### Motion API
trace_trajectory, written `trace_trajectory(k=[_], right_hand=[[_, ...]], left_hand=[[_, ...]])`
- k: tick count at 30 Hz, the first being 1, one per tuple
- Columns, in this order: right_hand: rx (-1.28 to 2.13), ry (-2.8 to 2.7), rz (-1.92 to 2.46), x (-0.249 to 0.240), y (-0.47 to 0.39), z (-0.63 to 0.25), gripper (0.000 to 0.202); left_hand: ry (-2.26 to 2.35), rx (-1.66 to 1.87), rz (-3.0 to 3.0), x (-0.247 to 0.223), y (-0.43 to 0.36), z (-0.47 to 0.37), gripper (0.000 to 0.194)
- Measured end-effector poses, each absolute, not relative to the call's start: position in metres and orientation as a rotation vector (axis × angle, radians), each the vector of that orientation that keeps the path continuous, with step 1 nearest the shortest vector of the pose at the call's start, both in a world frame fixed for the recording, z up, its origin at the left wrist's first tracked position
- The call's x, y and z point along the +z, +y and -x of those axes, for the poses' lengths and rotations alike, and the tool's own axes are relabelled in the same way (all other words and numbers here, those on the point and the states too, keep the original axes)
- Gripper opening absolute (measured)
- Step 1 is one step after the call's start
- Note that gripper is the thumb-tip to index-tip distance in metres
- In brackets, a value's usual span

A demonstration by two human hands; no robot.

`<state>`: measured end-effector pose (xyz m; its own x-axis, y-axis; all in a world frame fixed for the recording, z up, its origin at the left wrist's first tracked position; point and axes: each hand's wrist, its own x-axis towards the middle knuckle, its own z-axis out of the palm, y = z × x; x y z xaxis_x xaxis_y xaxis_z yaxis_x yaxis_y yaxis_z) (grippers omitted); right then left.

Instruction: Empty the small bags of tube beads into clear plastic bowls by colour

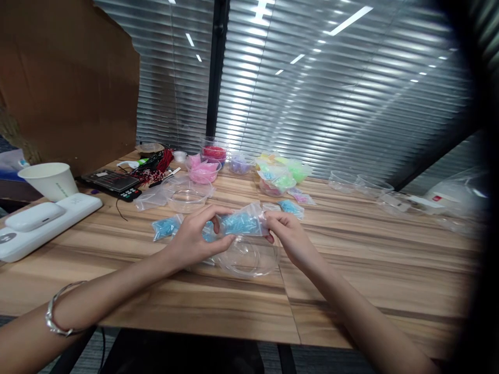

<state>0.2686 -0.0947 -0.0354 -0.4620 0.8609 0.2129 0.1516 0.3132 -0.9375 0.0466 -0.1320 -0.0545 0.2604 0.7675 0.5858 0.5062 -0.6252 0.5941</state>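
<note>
Between my two hands is a small clear zip bag (242,222) filled with blue pieces, held up over the table. My left hand (200,231) grips its left end between thumb and fingers. At the other end, my right hand (286,234) pinches the bag's right edge. Beneath it sits a round clear plastic bowl (249,262), its inside partly hidden by the bag. Another bag of blue pieces (166,227) lies left of my left hand, and one more blue bag (290,208) rests just beyond my right hand.
Clear bowls with pink pieces (203,170), red pieces (214,152) and purple pieces (240,163) stand at the back. A heap of colourful bags (276,174) is beside them. A paper cup (50,179), white power bank (54,228) and cardboard sheet (70,78) occupy the left; clear containers (370,186) stand right.
</note>
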Motion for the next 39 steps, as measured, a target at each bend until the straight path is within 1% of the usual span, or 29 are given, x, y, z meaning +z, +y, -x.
trace_trajectory(k=[3, 6, 8, 10, 14, 17, 20, 24, 27, 30, 34, 36, 39], right_hand=[[1.202, -1.983, 0.813, -0.034, -0.094, -0.272, 0.035], [1.219, -1.879, 0.729, -0.038, -0.09, -0.275, 0.023], [1.151, -1.795, 0.728, -0.042, -0.088, -0.276, 0.015], [1.036, -1.807, 0.755, -0.044, -0.088, -0.276, 0.014], [0.865, -1.978, 0.782, -0.045, -0.092, -0.271, 0.014], [0.792, -2.086, 0.767, -0.046, -0.095, -0.267, 0.012], [0.766, -2.11, 0.772, -0.047, -0.095, -0.266, 0.009], [0.77, -2.092, 0.784, -0.047, -0.094, -0.266, 0.008], [0.794, -2.091, 0.772, -0.045, -0.095, -0.266, 0.01], [0.812, -2.09, 0.77, -0.045, -0.096, -0.266, 0.016], [0.784, -2.077, 0.809, -0.046, -0.096, -0.266, 0.013], [0.765, -2.067, 0.807, -0.046, -0.097, -0.265, 0.012], [0.729, -2.062, 0.784, -0.045, -0.1, -0.264, 0.012]], left_hand=[[1.073, 1.331, -2.233, -0.056, -0.128, -0.041, 0.036], [1.031, 1.368, -2.181, -0.058, -0.124, -0.036, 0.042], [1.052, 1.359, -2.188, -0.057, -0.124, -0.035, 0.046], [1.079, 1.339, -2.222, -0.055, -0.125, -0.035, 0.049], [1.153, 1.29, -2.214, -0.056, -0.127, -0.036, 0.057], [1.075, 1.322, -2.075, -0.061, -0.125, -0.039, 0.064], [0.964, 1.473, -1.865, -0.064, -0.123, -0.041, 0.058], [0.915, 1.579, -1.697, -0.066, -0.121, -0.041, 0.031], [0.913, 1.548, -1.694, -0.066, -0.122, -0.04, 0.021], [0.934, 1.533, -1.71, -0.066, -0.124, -0.041, 0.018], [0.934, 1.499, -1.73, -0.066, -0.125, -0.043, 0.017], [0.925, 1.482, -1.737, -0.066, -0.125, -0.042, 0.022], [0.874, 1.417, -1.832, -0.065, -0.125, -0.041, 0.034]])
